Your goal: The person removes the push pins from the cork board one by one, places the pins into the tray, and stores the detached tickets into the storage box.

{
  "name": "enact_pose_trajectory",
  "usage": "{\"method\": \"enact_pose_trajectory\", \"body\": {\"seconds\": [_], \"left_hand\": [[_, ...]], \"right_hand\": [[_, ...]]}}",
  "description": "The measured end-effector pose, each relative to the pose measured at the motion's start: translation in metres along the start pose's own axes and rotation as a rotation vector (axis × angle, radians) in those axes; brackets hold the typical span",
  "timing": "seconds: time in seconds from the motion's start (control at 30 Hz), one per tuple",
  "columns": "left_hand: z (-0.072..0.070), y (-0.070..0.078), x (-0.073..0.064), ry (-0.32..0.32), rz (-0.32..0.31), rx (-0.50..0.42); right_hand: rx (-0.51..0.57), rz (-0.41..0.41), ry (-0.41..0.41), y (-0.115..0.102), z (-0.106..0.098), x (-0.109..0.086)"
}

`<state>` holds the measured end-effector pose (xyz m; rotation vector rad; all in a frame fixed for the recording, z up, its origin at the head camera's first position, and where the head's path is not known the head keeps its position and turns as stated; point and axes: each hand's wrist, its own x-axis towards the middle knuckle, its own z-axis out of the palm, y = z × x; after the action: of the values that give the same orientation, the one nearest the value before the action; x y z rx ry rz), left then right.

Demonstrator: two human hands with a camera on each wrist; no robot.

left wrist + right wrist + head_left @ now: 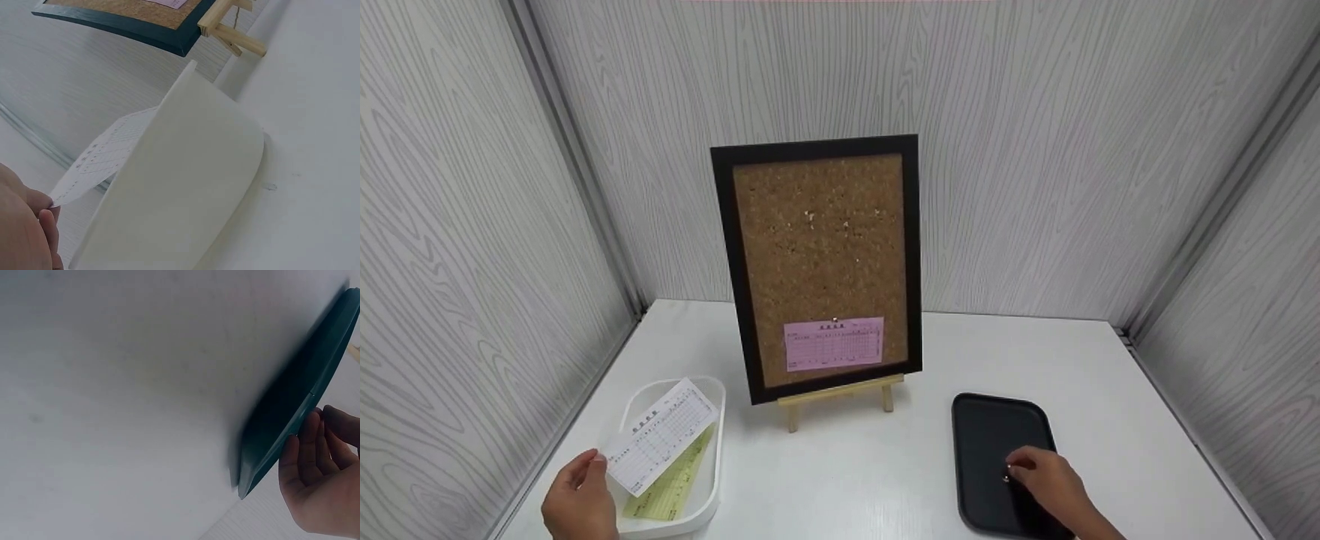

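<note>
My left hand (581,499) pinches the lower left corner of a white printed slip (661,436) between thumb and fingers. The slip slants above a white plastic bin (718,450), and a yellow-green printed slip (681,480) shows partly beneath it. In the left wrist view the bin wall (180,163) hides part of the white slip. Over a black tray (997,424), my right hand (1054,484) has thumb and fingertips together on a small shiny pushpin (1006,478), mostly covered by the fingers. The right wrist view shows the fingers at the tray's rim (292,424).
Between the hands, a black-framed cork board (821,255) leans on a small wooden easel (840,394). A pink printed slip (834,349) is fixed low on the cork with a shiny pin (835,320) at its top edge. Pale wood-grain panels (1020,150) enclose the white table (840,480).
</note>
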<state>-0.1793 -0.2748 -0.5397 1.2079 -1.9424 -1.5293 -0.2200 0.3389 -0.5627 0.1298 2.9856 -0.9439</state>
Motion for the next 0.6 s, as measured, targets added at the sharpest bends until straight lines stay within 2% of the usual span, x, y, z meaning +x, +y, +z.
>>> {"method": "enact_pose_trajectory", "body": {"seconds": [0.27, 0.6], "left_hand": [[-0.0030, -0.0102, 0.0024, -0.057, 0.048, 0.119], [-0.0009, -0.0112, 0.0048, -0.149, 0.034, 0.227]], "right_hand": [[-0.004, 0.006, -0.030, -0.0027, 0.0047, 0.0018], [-0.038, 0.025, -0.042, 0.0026, 0.0050, 0.0068]]}}
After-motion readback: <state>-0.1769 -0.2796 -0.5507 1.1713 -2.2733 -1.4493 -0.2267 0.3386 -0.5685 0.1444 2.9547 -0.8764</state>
